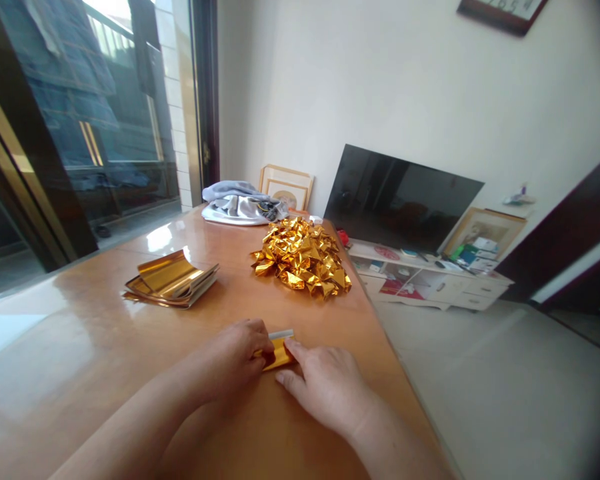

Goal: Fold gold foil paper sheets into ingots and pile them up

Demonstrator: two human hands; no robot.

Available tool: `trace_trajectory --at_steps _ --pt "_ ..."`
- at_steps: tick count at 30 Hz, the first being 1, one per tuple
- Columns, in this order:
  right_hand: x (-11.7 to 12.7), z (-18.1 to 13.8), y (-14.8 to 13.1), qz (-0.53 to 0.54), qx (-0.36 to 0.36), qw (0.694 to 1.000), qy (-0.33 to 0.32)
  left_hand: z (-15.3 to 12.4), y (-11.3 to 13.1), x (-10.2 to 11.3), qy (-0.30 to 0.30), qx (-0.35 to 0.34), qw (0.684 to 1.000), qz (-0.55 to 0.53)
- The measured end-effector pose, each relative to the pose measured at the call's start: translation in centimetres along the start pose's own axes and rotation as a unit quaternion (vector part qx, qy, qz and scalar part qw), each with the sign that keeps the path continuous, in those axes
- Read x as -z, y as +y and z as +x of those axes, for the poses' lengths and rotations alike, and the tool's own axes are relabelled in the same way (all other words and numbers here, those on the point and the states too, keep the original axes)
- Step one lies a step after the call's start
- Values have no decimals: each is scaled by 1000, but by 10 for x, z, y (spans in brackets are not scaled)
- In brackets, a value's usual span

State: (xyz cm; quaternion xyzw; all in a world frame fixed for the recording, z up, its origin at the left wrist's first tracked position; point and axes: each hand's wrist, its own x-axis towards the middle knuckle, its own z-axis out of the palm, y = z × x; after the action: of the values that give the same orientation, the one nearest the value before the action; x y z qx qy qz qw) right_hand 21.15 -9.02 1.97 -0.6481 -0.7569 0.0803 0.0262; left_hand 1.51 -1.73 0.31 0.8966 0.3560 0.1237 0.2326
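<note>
A small sheet of gold foil paper, partly folded and with a pale strip along its far edge, lies on the wooden table. My left hand has its curled fingers on the sheet's left end. At the right end, my right hand grips the sheet between thumb and index finger. Beyond the hands is a heap of folded gold foil pieces. To the left lies a stack of flat gold foil sheets, its top sheet curling up.
At the table's far end rests a bundle of grey cloth, in front of framed pictures. Past the table's right edge are a white cabinet and a large dark television. A glass sliding door is at the left.
</note>
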Motion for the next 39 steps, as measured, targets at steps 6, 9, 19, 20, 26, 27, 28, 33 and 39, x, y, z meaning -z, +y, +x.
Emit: trace_trajectory --at_steps 6,9,19,20,26,27,28,33,39 --pt "-1 1 1 1 4 1000 -1 -4 2 7 1 76 997 -10" --pt "-1 1 1 -1 2 1000 -4 -7 -2 7 25 105 994 4" --pt "-1 0 0 4 1 1000 -3 -11 -9 8 26 119 992 21" --pt "-1 0 0 5 3 1000 -1 -10 -9 9 25 117 993 22" --pt "1 1 0 5 -2 1000 -12 -9 -6 16 -12 65 997 51" --pt "2 1 0 6 -2 1000 -14 -8 -5 16 -14 62 997 54" --pt "2 1 0 8 -3 1000 -15 -8 -5 17 -15 62 996 56" --pt "3 0 0 5 -3 1000 -16 -8 -4 15 -11 76 995 63" --pt "2 0 0 1 -4 1000 -23 -9 -1 16 -23 70 996 54"
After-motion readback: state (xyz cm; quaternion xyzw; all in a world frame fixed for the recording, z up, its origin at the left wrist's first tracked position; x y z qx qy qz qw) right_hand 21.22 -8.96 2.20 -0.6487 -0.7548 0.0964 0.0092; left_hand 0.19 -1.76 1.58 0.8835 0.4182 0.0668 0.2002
